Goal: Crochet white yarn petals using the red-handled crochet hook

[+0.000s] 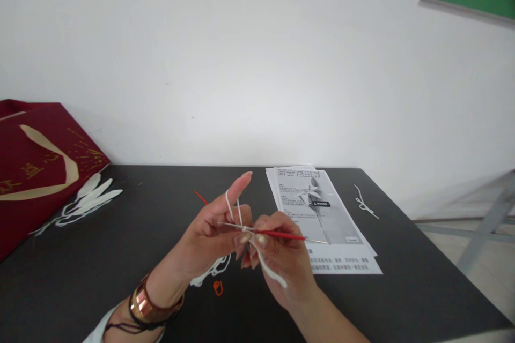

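Your left hand (209, 230) is just below the middle of the frame, index finger raised and apart from the others, with white yarn (229, 204) looped around it. Your left thumb and lower fingers are pinched together on the small white worked piece (273, 274), close to the hook's tip; the far fingers are partly hidden, so you cannot tell exactly how each one sits.

Your right hand (287, 252), right of centre, has its thumb and fingers clamped on the red-handled hook (284, 234). The hook lies nearly level, its thin metal tip pointing left across your left fingers and its other metal end pointing right, over the printed sheets (295, 211). The white piece hangs from between your hands toward the lower right, against your right palm.

Below your left hand, at bottom centre, a heap of white yarn (212, 272) lies on the dark table (161, 203), with an orange clip (218, 288) near it. A thin red rod (200, 196) shows behind your left hand. At the right of the frame lies a knotted white strand (364, 206); at the left, white petal-shaped pieces (92, 195) lie beside a dark red bag (48, 158).
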{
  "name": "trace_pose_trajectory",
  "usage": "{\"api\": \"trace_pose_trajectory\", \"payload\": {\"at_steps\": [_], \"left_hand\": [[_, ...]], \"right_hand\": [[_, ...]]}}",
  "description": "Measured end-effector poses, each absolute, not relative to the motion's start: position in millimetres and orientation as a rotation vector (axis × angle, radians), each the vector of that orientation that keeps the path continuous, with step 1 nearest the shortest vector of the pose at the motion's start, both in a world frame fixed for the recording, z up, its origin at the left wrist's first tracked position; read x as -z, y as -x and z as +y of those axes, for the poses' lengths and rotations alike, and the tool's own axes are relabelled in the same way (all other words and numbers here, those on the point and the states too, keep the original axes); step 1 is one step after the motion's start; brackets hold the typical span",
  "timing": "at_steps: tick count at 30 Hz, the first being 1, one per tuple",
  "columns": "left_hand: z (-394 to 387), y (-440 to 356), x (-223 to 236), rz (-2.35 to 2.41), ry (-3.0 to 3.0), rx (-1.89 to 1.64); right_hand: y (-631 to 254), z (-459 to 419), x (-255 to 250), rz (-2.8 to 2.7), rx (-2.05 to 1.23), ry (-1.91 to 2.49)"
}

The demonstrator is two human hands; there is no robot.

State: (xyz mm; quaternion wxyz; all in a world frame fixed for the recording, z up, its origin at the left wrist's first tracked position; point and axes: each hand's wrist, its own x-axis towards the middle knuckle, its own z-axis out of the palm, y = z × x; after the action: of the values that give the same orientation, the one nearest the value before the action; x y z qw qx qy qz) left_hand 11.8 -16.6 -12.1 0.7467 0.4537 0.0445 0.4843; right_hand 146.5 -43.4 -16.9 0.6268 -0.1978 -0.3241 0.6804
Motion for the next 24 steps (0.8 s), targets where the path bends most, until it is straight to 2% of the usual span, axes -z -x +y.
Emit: {"api": "trace_pose_trajectory", "payload": {"at_steps": [9,17,24], "left_hand": [[-14.6,-8.7,12.5,0.129,-0.954,-1.089],[-14.6,-4.4,8.3,0.166,-0.919,-0.959],[-14.9,-10.6,5.9,0.102,-0.907,-1.025]], "right_hand": [[-147.6,-41.2,12.8,-0.704,-1.594,0.375],[-147.9,-41.7,15.2,-0.777,-1.533,0.367],[-149.7,-42.2,16.0,-0.789,-1.521,0.414]]}}
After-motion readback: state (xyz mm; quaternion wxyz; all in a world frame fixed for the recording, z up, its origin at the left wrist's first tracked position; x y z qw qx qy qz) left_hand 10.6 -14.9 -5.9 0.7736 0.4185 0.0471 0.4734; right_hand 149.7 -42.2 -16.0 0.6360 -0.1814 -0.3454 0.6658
